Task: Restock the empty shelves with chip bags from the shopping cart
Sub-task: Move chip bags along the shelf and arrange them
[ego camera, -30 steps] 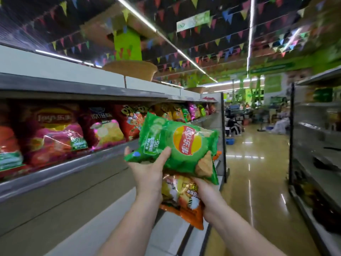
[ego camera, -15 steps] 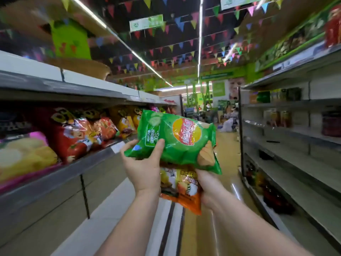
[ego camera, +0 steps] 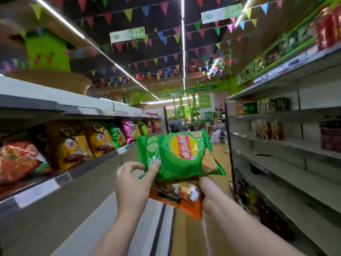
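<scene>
Green foil caught the light: the green bag (ego camera: 177, 156) sat upright at chest height in the middle of the aisle, its red-and-yellow logo turned sideways. The left hand (ego camera: 132, 183) pinched its lower left corner, thumb on the front and fingers curled behind. Beneath it, partly covered by its bottom edge, lay the orange bag (ego camera: 181, 195), tilted, its lower corner pointing down toward the floor (ego camera: 184, 237). The right hand (ego camera: 207, 194) gripped the orange bag along its right side, thumb lying up against the green bag's lower right edge; whether that hand also held the green bag could not be told. Both hands were closed on the bags, near each other but not touching, with both forearms bare.

To the left, the chip shelf (ego camera: 55, 182) carried a row of bags standing side by side: red, yellow, green and pink ones, blurred toward the near end. To the right stood the grey shelves (ego camera: 276, 163), mostly bare boards, with a few jars and packets on the upper levels and dark bottles low down. Coloured pennants (ego camera: 156, 43) hung in strings under the dark ceiling, between long strip lights (ego camera: 183, 52). People stood far down the aisle, too small to make out.
</scene>
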Demonstrator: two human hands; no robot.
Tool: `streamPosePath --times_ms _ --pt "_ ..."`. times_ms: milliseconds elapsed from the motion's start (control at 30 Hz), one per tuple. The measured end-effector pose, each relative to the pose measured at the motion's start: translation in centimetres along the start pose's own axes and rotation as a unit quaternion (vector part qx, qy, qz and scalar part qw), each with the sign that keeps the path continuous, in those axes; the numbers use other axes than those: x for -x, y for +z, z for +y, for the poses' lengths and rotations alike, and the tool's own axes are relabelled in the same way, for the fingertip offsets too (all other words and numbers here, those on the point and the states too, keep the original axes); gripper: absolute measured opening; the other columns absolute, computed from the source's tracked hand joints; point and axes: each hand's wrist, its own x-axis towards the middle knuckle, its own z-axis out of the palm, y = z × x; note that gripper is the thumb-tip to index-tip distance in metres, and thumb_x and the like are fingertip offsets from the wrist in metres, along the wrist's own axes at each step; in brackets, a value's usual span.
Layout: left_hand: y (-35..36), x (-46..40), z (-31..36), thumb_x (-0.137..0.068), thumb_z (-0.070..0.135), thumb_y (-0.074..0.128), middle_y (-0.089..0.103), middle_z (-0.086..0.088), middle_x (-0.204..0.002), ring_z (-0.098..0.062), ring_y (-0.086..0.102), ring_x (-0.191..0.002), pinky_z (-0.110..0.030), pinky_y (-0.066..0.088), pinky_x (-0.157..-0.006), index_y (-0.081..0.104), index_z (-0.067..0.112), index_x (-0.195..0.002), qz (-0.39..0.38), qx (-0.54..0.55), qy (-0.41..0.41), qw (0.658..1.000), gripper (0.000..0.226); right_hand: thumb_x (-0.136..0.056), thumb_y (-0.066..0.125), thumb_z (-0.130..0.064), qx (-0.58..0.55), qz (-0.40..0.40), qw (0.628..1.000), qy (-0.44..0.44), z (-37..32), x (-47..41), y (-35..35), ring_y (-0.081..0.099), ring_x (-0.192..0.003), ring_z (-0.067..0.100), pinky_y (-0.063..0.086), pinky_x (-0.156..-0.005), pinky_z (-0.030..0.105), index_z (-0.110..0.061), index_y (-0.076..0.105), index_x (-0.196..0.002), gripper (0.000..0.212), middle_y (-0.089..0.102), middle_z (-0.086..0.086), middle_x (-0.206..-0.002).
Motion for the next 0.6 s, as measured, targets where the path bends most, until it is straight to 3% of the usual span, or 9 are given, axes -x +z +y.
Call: streamPosePath --times_ms 67,133,200,267,400,467,533,600 --pt "2.4 -2.7 -0.3 -0.057 0.052 0.081 0.043 -0.005 -0.132 -0.022 0.037 -0.129 -0.030 0.031 -0.101 0.051 0.022 -0.110 -0.045 -0.124 0.057 0.990 0.068 -0.093 0.051 -0.020 0.034 0.009 0.999 -0.009 -2.3 -2.9 -1.3 0.066 -0.086 0.033 0.051 -0.087 0.052 0.000 0.063 -0.108 0.028 0.069 0.023 -0.100" --pt "4.7 -5.4 0.1 -0.059 0.049 0.084 0.020 0.000 -0.154 -0.017 0.016 -0.143 -0.034 0.014 -0.114 0.031 0.027 -0.141 -0.124 -0.228 0.117 0.959 0.101 -0.094 0.051 -0.019 0.068 0.012 0.998 -0.008 -4.2 -5.9 -2.2 0.066 -0.080 0.031 0.052 -0.085 0.050 -0.002 0.062 -0.106 0.024 0.069 0.021 -0.096" --pt "7.3 -8.2 0.4 -0.057 0.055 0.083 0.017 0.003 -0.156 -0.016 0.014 -0.144 -0.037 0.009 -0.118 0.018 0.028 -0.148 -0.210 -0.299 0.177 0.914 0.115 -0.095 0.050 -0.020 0.100 0.012 0.995 -0.004 -5.8 -8.7 -2.9 0.064 -0.075 0.029 0.053 -0.081 0.047 -0.003 0.061 -0.105 0.022 0.068 0.019 -0.095" --pt "9.7 -10.8 0.4 -0.054 0.056 0.084 0.027 0.004 -0.153 -0.018 0.027 -0.139 -0.042 0.020 -0.117 0.016 0.029 -0.149 -0.280 -0.312 0.170 0.892 0.119 -0.095 0.049 -0.017 0.120 0.000 0.993 -0.017 -7.3 -10.9 -3.2 0.064 -0.073 0.028 0.053 -0.077 0.044 -0.005 0.060 -0.102 0.018 0.068 0.018 -0.091" --pt "13.8 -13.9 -2.1 -0.057 0.048 0.085 0.050 0.008 -0.134 -0.017 0.051 -0.120 -0.038 0.041 -0.104 0.019 0.035 -0.145 -0.323 -0.271 0.088 0.902 0.111 -0.093 0.051 -0.014 0.149 0.019 0.980 -0.128 -9.1 -15.8 -3.9 0.066 -0.079 0.029 0.056 -0.078 0.047 -0.010 0.058 -0.108 0.017 0.068 0.017 -0.096" --pt "15.6 -15.1 -4.1 -0.057 0.048 0.085 0.057 0.009 -0.125 -0.017 0.056 -0.114 -0.038 0.045 -0.101 0.027 0.036 -0.141 -0.301 -0.230 0.061 0.923 0.103 -0.088 0.060 -0.023 0.165 0.047 0.970 -0.169 -9.8 -18.3 -4.4 0.066 -0.092 0.032 0.053 -0.087 0.049 -0.016 0.058 -0.098 0.012 0.068 0.012 -0.100" --pt "17.4 -16.5 -6.5 -0.057 0.048 0.085 0.059 0.010 -0.118 -0.017 0.058 -0.110 -0.038 0.046 -0.099 0.034 0.035 -0.136 -0.267 -0.177 0.030 0.947 0.094 -0.082 0.070 -0.024 0.152 0.043 0.970 -0.183 -10.0 -20.4 -4.9 0.067 -0.091 0.033 0.052 -0.089 0.049 -0.020 0.056 -0.088 0.015 0.069 0.012 -0.096" --pt "19.1 -17.9 -9.1 -0.059 0.050 0.083 0.058 0.008 -0.118 -0.018 0.057 -0.111 -0.037 0.046 -0.098 0.036 0.030 -0.135 -0.222 -0.151 0.010 0.963 0.092 -0.075 0.077 -0.025 0.144 0.034 0.971 -0.190 -10.0 -22.7 -5.4 0.069 -0.086 0.032 0.054 -0.086 0.049 -0.020 0.054 -0.091 0.028 0.070 0.013 -0.096"
